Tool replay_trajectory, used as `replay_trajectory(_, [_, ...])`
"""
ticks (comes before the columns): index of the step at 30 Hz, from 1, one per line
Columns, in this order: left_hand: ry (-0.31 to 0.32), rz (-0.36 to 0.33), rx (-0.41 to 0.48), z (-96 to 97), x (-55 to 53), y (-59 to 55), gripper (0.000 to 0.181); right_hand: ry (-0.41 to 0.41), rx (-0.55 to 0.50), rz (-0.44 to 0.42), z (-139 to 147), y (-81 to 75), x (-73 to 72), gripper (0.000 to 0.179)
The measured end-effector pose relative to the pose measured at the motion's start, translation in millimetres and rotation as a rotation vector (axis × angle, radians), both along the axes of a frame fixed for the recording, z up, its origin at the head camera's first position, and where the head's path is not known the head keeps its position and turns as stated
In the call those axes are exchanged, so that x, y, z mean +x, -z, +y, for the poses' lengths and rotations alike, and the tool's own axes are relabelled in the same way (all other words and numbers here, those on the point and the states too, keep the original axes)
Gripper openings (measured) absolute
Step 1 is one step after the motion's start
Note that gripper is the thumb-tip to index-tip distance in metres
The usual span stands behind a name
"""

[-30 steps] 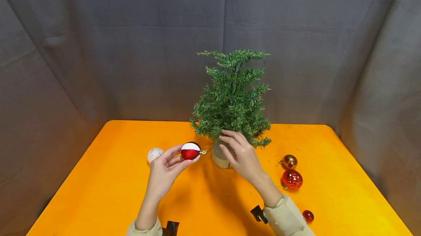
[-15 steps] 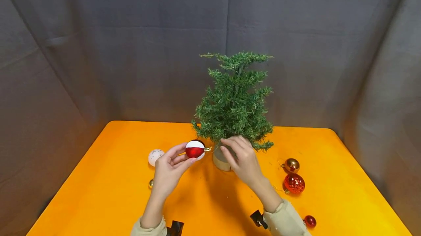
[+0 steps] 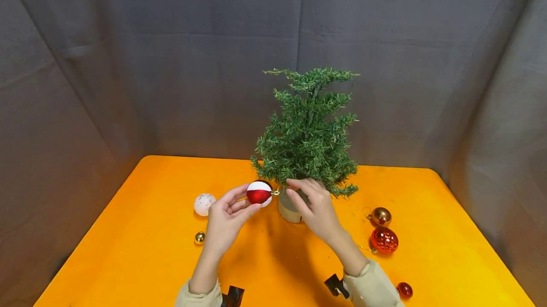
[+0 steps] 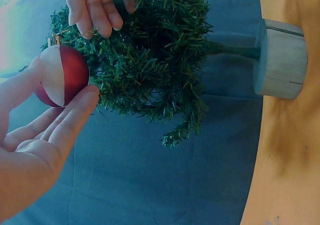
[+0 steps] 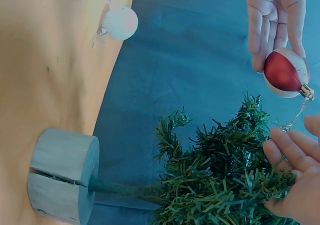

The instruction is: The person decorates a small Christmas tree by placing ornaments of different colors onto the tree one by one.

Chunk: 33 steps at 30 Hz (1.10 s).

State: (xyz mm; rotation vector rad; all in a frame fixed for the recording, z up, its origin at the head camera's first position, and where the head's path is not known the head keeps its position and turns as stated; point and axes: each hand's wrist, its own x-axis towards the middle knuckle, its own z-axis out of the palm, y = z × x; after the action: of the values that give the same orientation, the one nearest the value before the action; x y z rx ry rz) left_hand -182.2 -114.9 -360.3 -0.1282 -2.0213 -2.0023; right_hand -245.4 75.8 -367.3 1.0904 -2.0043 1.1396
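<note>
A person's left hand (image 3: 226, 224) pinched a red-and-white bauble (image 3: 258, 196) between thumb and fingertips, clear of the worktop (image 3: 128, 250), with its gold cap (image 3: 275, 192) towards the right hand (image 3: 316, 207). That right hand was loosely extended, its thumb apart from the gently bent fingers; a thin gold cord (image 5: 298, 114) ran from the cap to its fingertips. The bauble hung in the left hand's grip just to the left of a green tree (image 3: 309, 145), which stood upright towards the far edge, right of the middle, on a round wooden base (image 3: 289, 209). The right hand was in front of the lower branches; whether it touched them could not be told.

On the left half of the worktop lay a speckled white bauble (image 3: 204, 204), and a small gold ball (image 3: 200, 237) rested nearer the front edge. Towards the right edge, a copper-coloured bauble (image 3: 381, 216) lay just beside a larger red faceted bauble (image 3: 384, 240). A small red bauble (image 3: 404, 290) sat near the front edge, beside the pale right sleeve (image 3: 376, 283). Grey cloth (image 3: 171, 69) hung behind the far edge
</note>
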Motion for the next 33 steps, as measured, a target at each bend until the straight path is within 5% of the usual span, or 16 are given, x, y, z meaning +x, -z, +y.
replay_trajectory(19, [0.084, 0.057, 0.112, 5.4, 2.5, -2.6, 0.046, -0.093, -0.021, -0.295, 2, -10.3, 6.3, 0.025])
replay_trajectory(33, [0.104, 0.072, 0.113, 11.9, -1.1, 1.9, 0.045, -0.307, -0.098, -0.641, 4, -17.2, 4.5, 0.026])
